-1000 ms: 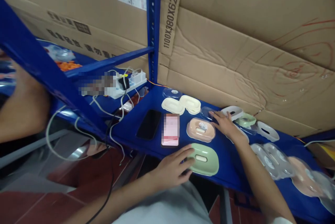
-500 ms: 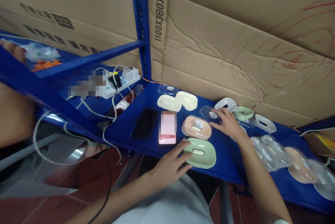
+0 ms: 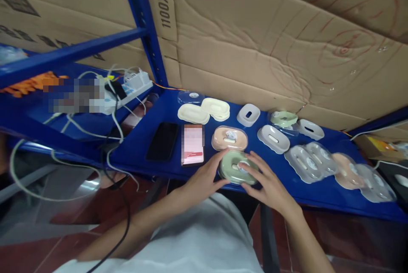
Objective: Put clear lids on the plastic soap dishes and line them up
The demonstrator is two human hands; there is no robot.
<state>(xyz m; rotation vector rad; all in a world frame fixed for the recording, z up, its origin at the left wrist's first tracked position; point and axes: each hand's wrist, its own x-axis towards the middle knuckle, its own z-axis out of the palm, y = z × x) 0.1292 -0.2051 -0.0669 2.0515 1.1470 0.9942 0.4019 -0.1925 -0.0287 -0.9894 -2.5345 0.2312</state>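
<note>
Fingers and thumb of the left hand [image 3: 207,175] bracket the left end of a green oval case [image 3: 227,166], thumb at the near edge, fingertips at the far edge. The right hand [image 3: 267,181] has its fingers spread wide over the opposite end, thumb low at the near side; between them, both grips hold the case at the front of the blue surface [image 3: 178,171]. Over its top shows a clear cover [image 3: 245,167] with a round sticker (the cover's edge is hard to trace).

Just beyond lies a peach case [image 3: 219,139], also under clear plastic. Left of that are a lit phone [image 3: 193,147] and a dark phone [image 3: 163,141], with cream trays [image 3: 193,114] behind. Right of the peach case sit a whitish case [image 3: 269,137] and, farther back, a slotted white shell [image 3: 244,113]. Covered grey cases [image 3: 299,162] line the right side; cardboard [image 3: 229,43] stands behind everything.
</note>
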